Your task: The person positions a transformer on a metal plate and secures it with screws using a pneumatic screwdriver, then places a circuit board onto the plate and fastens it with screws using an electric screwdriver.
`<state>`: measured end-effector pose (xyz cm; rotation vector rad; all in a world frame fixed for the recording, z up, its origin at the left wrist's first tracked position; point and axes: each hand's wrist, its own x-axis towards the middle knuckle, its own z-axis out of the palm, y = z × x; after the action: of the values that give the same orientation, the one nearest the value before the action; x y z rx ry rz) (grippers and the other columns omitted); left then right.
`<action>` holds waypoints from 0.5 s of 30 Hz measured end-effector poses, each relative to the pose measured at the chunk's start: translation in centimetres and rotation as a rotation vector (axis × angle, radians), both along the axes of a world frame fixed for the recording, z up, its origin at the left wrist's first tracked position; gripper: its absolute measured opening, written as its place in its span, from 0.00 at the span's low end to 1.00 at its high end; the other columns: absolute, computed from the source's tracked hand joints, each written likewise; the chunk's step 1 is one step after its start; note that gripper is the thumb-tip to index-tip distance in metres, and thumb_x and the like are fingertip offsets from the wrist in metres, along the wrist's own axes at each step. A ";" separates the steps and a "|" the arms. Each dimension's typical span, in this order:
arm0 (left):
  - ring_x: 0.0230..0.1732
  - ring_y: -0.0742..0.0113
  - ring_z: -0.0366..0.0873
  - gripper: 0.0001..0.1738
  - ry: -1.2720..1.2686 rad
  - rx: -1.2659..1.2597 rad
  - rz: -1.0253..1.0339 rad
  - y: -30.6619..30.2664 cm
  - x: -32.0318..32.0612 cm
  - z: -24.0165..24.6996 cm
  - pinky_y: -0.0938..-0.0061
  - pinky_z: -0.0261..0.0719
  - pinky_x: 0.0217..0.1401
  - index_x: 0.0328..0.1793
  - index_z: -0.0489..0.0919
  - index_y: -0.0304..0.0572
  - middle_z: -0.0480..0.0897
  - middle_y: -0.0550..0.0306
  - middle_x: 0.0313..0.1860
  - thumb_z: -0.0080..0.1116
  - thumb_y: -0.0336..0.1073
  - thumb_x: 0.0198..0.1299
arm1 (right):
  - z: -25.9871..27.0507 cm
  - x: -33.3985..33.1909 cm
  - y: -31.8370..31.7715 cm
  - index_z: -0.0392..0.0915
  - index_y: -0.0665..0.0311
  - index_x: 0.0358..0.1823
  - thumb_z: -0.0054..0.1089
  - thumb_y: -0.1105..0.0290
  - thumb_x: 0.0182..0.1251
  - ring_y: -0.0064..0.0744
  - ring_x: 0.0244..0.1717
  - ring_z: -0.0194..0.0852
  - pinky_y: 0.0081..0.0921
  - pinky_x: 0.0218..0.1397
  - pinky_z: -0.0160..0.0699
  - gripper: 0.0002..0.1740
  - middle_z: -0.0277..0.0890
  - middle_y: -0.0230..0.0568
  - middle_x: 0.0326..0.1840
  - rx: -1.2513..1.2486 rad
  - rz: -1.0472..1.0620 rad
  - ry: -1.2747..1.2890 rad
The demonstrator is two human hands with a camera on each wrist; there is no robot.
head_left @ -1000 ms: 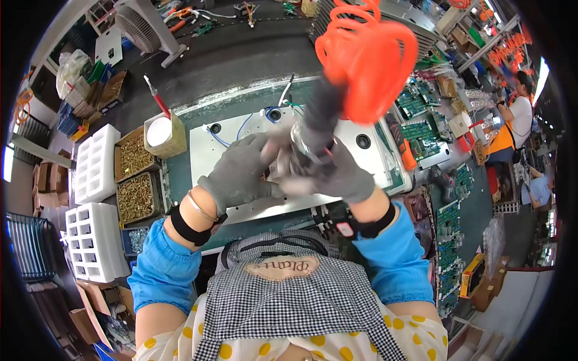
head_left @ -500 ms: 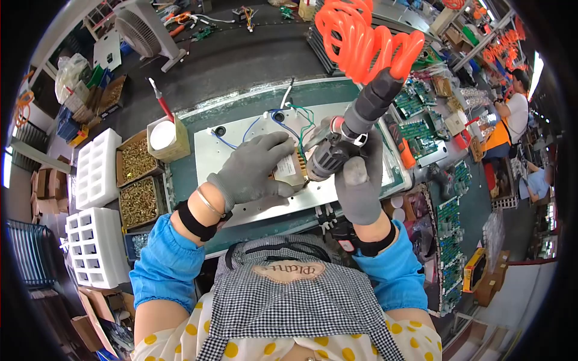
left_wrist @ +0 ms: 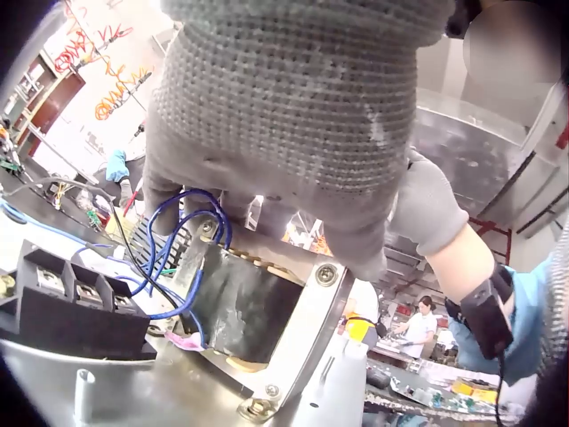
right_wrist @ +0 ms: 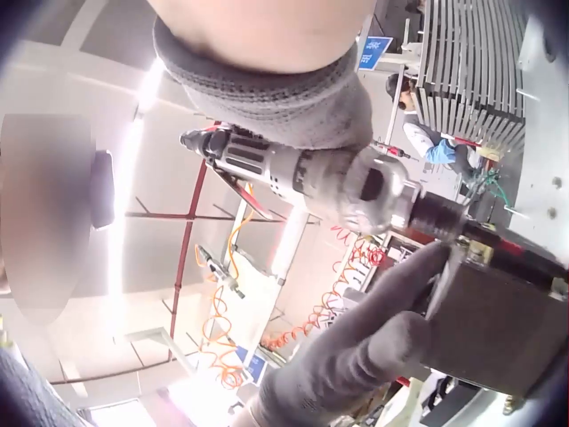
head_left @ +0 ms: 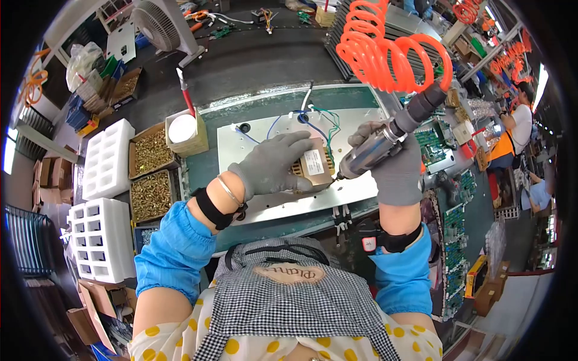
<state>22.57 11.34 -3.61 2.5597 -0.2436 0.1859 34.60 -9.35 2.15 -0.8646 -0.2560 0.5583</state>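
My gloved left hand (head_left: 271, 163) grips a transformer (head_left: 313, 162), thumb on its near side and fingers across the far side. The transformer, with a white label and a row of gold terminals, sits on a white metal panel (head_left: 274, 206). Its dark core wrapping (left_wrist: 244, 307) and blue wires (left_wrist: 169, 267) show in the left wrist view. A pneumatic screwdriver (head_left: 368, 153) is held in my gloved right hand (head_left: 402, 177), its tip low at the transformer's right edge. The right wrist view shows the driver's barrel (right_wrist: 267, 169) under the glove.
An orange coiled air hose (head_left: 385, 60) rises from the driver. Screw bins (head_left: 152, 195), a box with a white round lid (head_left: 182, 127) and white foam trays (head_left: 102, 240) stand left. Green circuit boards (head_left: 454, 240) lie right. A black terminal block (left_wrist: 76, 311) sits beside the transformer.
The right hand has drawn rightward from over the transformer, and the driver now points down-left at its right edge. The left hand stays at the transformer. The head view has shifted slightly.
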 end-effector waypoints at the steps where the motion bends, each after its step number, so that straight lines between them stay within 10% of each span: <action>1: 0.66 0.42 0.70 0.49 0.036 0.001 0.030 0.3 -0.3 0.2 0.57 0.70 0.68 0.71 0.67 0.43 0.70 0.44 0.68 0.72 0.57 0.45 | 0.7 -0.3 0.3 0.76 0.71 0.41 0.42 0.55 0.72 0.50 0.33 0.76 0.46 0.41 0.77 0.23 0.76 0.54 0.29 -0.035 -0.042 0.057; 8: 0.67 0.47 0.69 0.42 0.161 0.069 0.247 4.7 -4.0 -2.0 0.58 0.65 0.72 0.68 0.69 0.42 0.74 0.46 0.64 0.67 0.52 0.48 | -0.4 -1.7 -0.2 0.68 0.70 0.59 0.56 0.49 0.68 0.43 0.44 0.80 0.40 0.51 0.81 0.32 0.75 0.50 0.51 -0.108 0.038 -0.323; 11: 0.64 0.47 0.71 0.39 0.172 0.098 0.306 5.7 -5.3 -3.9 0.58 0.68 0.68 0.65 0.72 0.42 0.75 0.48 0.60 0.67 0.50 0.46 | 1.0 -3.6 -0.1 0.66 0.71 0.65 0.68 0.78 0.51 0.28 0.53 0.76 0.26 0.55 0.77 0.36 0.75 0.46 0.54 -0.553 -0.007 -0.602; 15: 0.64 0.50 0.71 0.36 0.142 0.068 0.269 6.2 -5.8 -5.4 0.59 0.68 0.69 0.62 0.73 0.43 0.76 0.51 0.59 0.68 0.48 0.46 | -0.2 -2.1 0.7 0.66 0.70 0.66 0.64 0.81 0.50 0.25 0.43 0.77 0.24 0.50 0.78 0.37 0.71 0.40 0.53 -0.533 -0.015 -0.812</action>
<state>16.76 17.50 -9.02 2.6515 0.1519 0.0968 32.53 -8.62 1.91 -1.5925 -0.8618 0.2300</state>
